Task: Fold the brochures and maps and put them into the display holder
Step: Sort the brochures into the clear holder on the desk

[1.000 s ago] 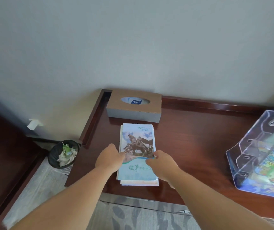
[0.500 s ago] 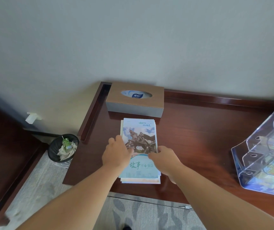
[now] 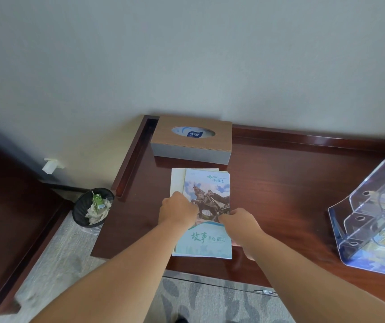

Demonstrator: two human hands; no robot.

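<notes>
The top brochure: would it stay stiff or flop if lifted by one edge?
Probably flops and feels light: the brochure looks like thin folded paper. Its smooth cover may slide; it sits offset on the pile beneath.

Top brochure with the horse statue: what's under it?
More paper: a pale sheet shows past the left and far edges of the top brochure. How many lie beneath is hidden by it and by the left hand and right hand holding its sides.

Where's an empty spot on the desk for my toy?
Widest bare desk: between the brochure stack and the display holder. A narrower strip: left of it, by the raised edge. Crowded: left hand and right hand on the stack, tissue box behind.
</notes>
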